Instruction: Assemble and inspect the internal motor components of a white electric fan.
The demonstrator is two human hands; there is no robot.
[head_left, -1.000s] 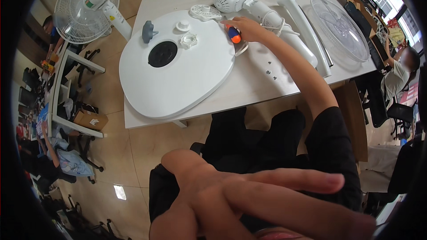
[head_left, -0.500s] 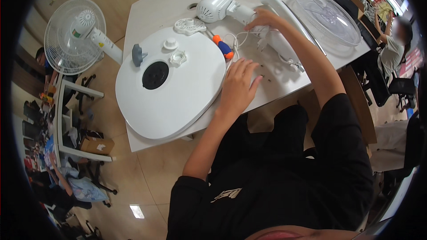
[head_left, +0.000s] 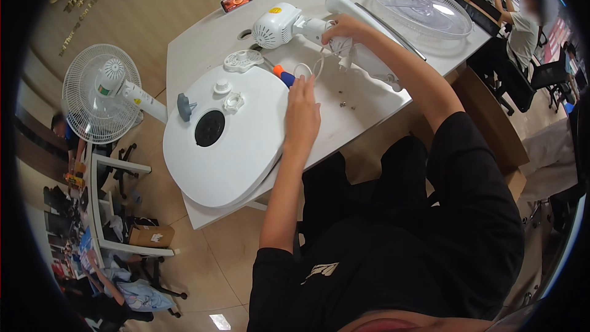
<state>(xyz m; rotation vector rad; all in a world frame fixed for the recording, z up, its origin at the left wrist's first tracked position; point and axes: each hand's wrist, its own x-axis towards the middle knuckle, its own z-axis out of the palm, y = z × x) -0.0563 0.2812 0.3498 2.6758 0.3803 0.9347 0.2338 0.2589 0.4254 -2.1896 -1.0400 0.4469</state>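
My right hand [head_left: 345, 29] is wrapped round the white neck of a fan motor unit [head_left: 278, 26], which lies on its side on the table. A white cord [head_left: 318, 66] loops below the neck. My left hand [head_left: 300, 114] is stretched out beside the rim of a round white fan base [head_left: 239, 141], its fingertips close to a screwdriver [head_left: 284, 76] with an orange and blue handle. Whether the fingers touch the handle I cannot tell. On the base sit a grey knob [head_left: 184, 108], a white cap [head_left: 222, 87] and a white nut-like ring [head_left: 233, 102].
A white bracket-like part [head_left: 243, 60] lies by the base's far rim. Behind my right arm are a white tube [head_left: 342, 3], a thin metal rod [head_left: 393, 32] and a clear fan blade [head_left: 421, 9]. Small screws [head_left: 344, 104] lie near the table edge. An assembled fan [head_left: 104, 92] stands left.
My left hand has moved left toward the screwdriver, with its fingers pointing farther away from me. My right hand stays on the fan neck. The whole view has shifted with my head.
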